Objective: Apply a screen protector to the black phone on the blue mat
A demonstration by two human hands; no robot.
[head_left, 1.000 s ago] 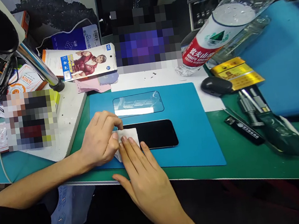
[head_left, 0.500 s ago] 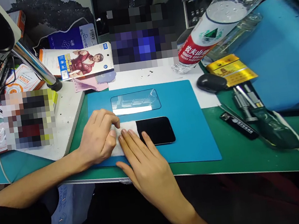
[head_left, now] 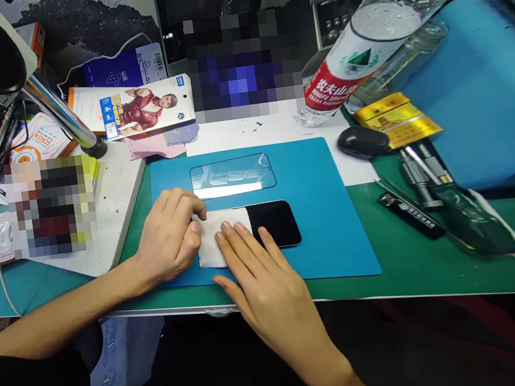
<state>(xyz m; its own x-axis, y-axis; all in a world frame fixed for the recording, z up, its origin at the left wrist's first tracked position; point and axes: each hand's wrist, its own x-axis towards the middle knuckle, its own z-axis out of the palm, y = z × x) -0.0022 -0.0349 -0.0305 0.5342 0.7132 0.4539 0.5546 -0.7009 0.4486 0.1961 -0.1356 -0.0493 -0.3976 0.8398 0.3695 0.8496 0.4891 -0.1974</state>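
Observation:
A black-screened phone (head_left: 275, 224) lies flat on a blue mat (head_left: 326, 209), its left part covered by a white cloth (head_left: 210, 250). My right hand (head_left: 261, 275) rests flat on this cloth, fingers stretched out and pressing it onto the screen. My left hand (head_left: 168, 236) is curled at the left end of the phone, index finger and thumb bent beside the cloth. What its fingers grip, if anything, is hidden. Just beyond the phone, a clear glass screen protector (head_left: 232, 172) with a thin black border lies on the same mat.
A large water bottle (head_left: 340, 68) leans at the back right, near a black mouse (head_left: 363, 142) and a gold box (head_left: 397, 121). Several tools, including a black-handled one (head_left: 411, 216), lie to the right. A white board (head_left: 120, 198) and a lamp post (head_left: 61, 111) stand left.
My right hand has slid the white cloth a little to the right over the phone. My left hand has stayed in place.

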